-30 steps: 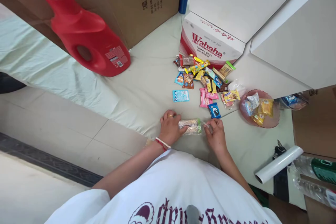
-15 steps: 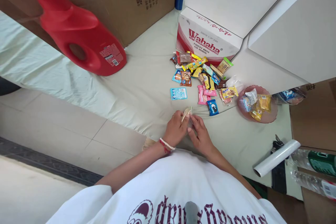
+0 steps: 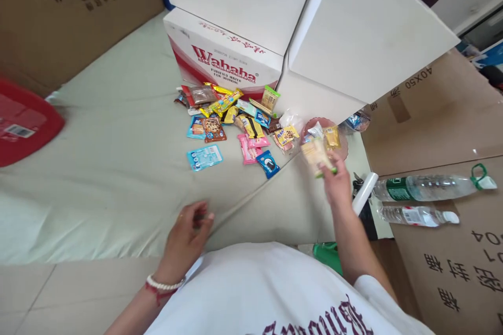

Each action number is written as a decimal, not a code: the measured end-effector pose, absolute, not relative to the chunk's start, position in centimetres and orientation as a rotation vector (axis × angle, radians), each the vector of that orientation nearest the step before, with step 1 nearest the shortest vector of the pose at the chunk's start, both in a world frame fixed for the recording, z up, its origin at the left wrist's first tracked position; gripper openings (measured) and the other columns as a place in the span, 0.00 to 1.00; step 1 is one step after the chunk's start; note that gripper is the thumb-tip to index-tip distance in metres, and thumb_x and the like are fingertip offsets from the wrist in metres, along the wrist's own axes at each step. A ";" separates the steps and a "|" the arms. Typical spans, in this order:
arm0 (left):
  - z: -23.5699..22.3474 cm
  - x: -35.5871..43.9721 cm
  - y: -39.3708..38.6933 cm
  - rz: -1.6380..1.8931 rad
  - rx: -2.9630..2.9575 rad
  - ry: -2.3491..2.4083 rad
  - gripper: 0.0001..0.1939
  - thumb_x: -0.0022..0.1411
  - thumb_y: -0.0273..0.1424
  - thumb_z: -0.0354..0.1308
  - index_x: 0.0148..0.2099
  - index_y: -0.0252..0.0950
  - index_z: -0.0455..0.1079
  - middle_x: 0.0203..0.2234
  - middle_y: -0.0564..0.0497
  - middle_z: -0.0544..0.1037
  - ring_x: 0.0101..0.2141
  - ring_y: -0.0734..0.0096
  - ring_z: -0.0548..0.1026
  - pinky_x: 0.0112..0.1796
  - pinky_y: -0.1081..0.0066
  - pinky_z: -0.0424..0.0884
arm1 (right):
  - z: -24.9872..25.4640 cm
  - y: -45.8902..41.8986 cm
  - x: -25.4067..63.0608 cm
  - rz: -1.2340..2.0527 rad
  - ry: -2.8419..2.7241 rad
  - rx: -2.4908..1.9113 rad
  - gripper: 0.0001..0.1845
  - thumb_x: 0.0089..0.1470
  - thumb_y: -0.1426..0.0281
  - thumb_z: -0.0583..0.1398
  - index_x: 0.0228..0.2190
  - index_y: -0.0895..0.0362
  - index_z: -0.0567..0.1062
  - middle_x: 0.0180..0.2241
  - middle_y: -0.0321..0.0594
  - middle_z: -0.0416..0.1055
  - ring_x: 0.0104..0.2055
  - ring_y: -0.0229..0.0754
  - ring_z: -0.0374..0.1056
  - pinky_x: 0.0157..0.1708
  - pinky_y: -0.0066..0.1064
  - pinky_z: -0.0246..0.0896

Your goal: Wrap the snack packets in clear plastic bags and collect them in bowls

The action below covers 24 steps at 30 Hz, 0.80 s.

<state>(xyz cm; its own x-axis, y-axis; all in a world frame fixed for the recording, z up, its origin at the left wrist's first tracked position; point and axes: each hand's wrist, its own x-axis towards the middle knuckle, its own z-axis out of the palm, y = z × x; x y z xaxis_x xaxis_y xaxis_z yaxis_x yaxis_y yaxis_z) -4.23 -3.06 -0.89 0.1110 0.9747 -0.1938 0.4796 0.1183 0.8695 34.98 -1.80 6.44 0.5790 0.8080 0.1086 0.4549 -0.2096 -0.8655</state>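
Single head-worn view: we look forward and down from above the wearer's white printed shirt (image 3: 259, 288) onto the pale green, cloth-covered worktop (image 3: 133, 178) close below.

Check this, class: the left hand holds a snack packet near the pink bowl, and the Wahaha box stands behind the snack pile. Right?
No: the head view shows the right hand, not the left hand, holding the snack packet near the pink bowl. The Wahaha box does stand behind the snack pile.
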 end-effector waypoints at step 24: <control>-4.8 -6.9 -5.0 1.107 2.151 1.522 0.06 0.67 0.26 0.53 0.44 0.38 0.70 0.34 0.47 0.78 0.36 0.62 0.78 0.41 0.65 0.73 | 8.9 19.1 37.7 -0.125 -2.161 -2.551 0.11 0.54 0.69 0.64 0.39 0.60 0.81 0.44 0.54 0.72 0.56 0.61 0.57 0.53 0.49 0.56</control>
<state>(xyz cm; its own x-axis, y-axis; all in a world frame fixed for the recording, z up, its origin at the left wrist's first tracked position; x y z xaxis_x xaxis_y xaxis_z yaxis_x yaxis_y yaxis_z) -6.88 -5.03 -4.81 0.1498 0.8940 0.4222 0.6773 -0.4039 0.6150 37.66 19.07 8.87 0.1715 0.9823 -0.0749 0.9672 -0.1534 0.2024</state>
